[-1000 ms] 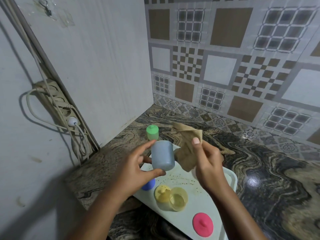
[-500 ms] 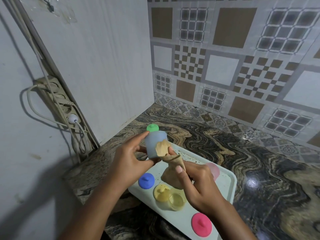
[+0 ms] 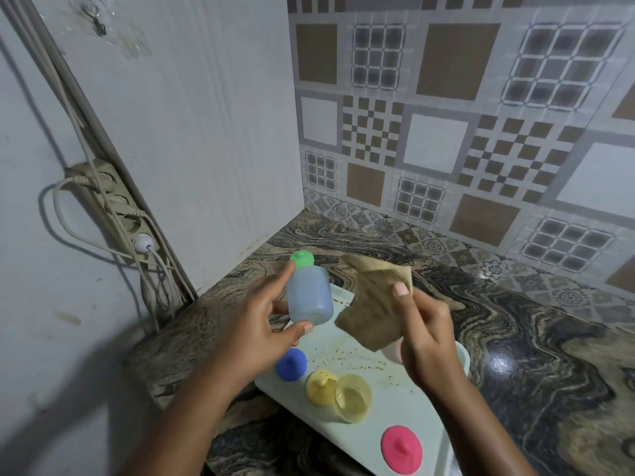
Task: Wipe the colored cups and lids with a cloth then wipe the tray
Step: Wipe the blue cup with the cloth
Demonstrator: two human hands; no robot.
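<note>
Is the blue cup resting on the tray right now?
No, the left hand holds the blue cup up in the air above the tray.

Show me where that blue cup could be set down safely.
On the tray, the crumb-speckled middle between the blue lid, yellow cup and right hand is bare. The marbled counter right of the tray is wide open. It is crowded along the tray's near-left edge.
</note>
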